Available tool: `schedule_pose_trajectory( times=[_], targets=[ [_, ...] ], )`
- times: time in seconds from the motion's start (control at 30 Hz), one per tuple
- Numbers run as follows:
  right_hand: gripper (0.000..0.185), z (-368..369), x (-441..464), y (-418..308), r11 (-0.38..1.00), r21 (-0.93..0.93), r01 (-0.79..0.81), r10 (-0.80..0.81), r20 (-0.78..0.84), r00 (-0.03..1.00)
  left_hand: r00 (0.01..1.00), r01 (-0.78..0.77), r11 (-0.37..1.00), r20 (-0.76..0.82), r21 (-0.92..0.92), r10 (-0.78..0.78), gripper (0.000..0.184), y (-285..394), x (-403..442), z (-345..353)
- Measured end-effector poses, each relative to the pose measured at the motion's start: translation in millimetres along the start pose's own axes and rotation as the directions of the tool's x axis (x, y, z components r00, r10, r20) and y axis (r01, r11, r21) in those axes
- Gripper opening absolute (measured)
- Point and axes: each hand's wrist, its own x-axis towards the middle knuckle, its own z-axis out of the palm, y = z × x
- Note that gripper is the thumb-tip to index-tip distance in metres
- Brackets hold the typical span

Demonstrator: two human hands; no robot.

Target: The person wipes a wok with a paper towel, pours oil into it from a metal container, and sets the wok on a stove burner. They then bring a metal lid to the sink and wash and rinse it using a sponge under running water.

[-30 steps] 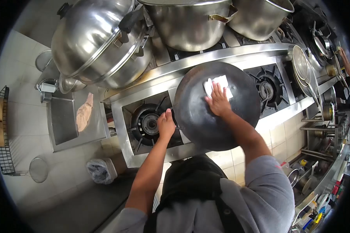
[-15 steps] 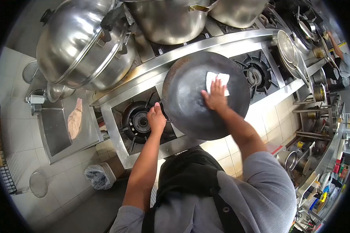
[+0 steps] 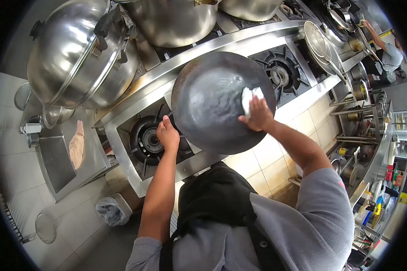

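A large dark wok (image 3: 212, 104) is held tilted over the stove in front of me, its inside facing up towards me. My left hand (image 3: 168, 134) is closed round the handle at the wok's left rim, above the left burner (image 3: 150, 139); most of the handle is hidden by the fingers. My right hand (image 3: 259, 114) presses a bunched white cloth (image 3: 247, 100) against the inside of the wok, near the right side. Its fingers lie over the cloth. The wok's surface shows shiny, wet-looking streaks.
Behind the wok stand large steel pots (image 3: 172, 22) and a domed steel vessel (image 3: 77, 54). Strainers (image 3: 319, 43) lie beside the right burner (image 3: 280, 74). A pale brown cloth (image 3: 77, 144) rests by the sink (image 3: 59, 158). Another person (image 3: 386, 56) is at the far right.
My right hand has slid the white cloth across the wok towards its right rim, and the cloth looks more bunched. My left hand keeps its hold. The whole view has shifted.
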Motion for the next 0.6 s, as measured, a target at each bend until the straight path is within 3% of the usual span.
schedule_pose_trajectory(
  times=[0.07, 0.13, 0.2, 0.23, 0.3, 0.37, 0.47, 0.5, 0.6],
  targets=[
    [0.096, 14, 0, -55, 0.958, 0.276, 0.073, -0.137, 0.221, 0.966, 0.995, -0.085, 0.995, -0.052, 0.052, 0.087, 0.050, -1, -2, 2],
    [0.099, 23, -13, -124, 0.822, 0.441, 0.359, -0.434, 0.078, 0.898, 0.975, -0.177, 0.974, -0.112, 0.138, 0.193, 0.050, 4, -4, 3],
    [0.095, -30, -46, -157, 0.516, 0.806, 0.289, -0.451, -0.031, 0.892, 0.969, -0.184, 0.978, -0.151, 0.102, 0.198, 0.049, 5, -6, 5],
    [0.093, -32, -48, -149, 0.477, 0.815, 0.329, -0.515, -0.044, 0.856, 0.964, -0.191, 0.978, -0.172, 0.082, 0.202, 0.049, 6, -3, 6],
    [0.091, -24, -57, -119, 0.392, 0.837, 0.383, -0.628, -0.061, 0.776, 0.993, -0.068, 0.997, -0.096, 0.027, 0.070, 0.049, -4, 3, 2],
    [0.080, -8, -61, -60, 0.740, 0.522, 0.424, -0.575, 0.165, 0.801, 0.999, 0.018, 1.000, -0.029, -0.026, -0.019, 0.049, 6, 2, 1],
    [0.085, -36, -42, 31, 0.977, 0.096, 0.192, -0.212, 0.309, 0.927, 0.957, 0.274, 0.959, 0.121, -0.078, -0.263, 0.050, 49, -4, -15],
    [0.086, 1, -26, 53, 0.986, -0.131, 0.104, -0.093, 0.085, 0.992, 0.950, 0.280, 0.959, 0.155, -0.050, -0.270, 0.050, 55, -5, -19],
    [0.100, -7, -27, 37, 0.998, -0.065, 0.012, -0.004, 0.121, 0.993, 0.990, 0.134, 0.991, 0.049, 0.010, -0.134, 0.049, 28, 2, -8]
  ],
)
